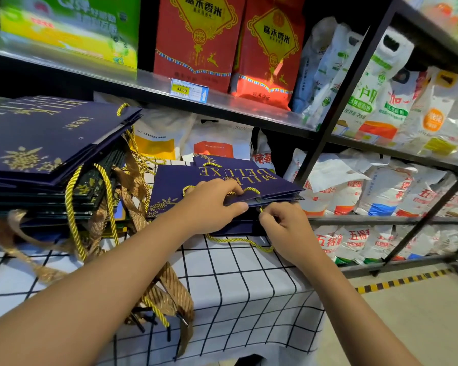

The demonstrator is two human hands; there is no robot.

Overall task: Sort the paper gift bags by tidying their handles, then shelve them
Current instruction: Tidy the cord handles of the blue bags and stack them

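A flat navy paper gift bag [185,180] with gold "DELUXE" lettering lies on the checked tablecloth [238,281], its top edge toward me. My left hand [209,204] grips that top edge, thumb under and fingers over the gold rope handle [249,191]. My right hand [280,225] pinches a second gold rope handle [238,240] just below the bag's edge; this rope loops down onto the cloth. More navy bags lie underneath. A tall stack of navy gift bags [45,143] sits at left with gold cords and ribbons hanging off it.
A black metal shelf [222,107] runs just above the bags, holding red rice packs [198,40] and a green box [72,25]. White rice sacks [381,107] fill the racks at right. The table edge drops at right to a floor with yellow-black tape [402,281].
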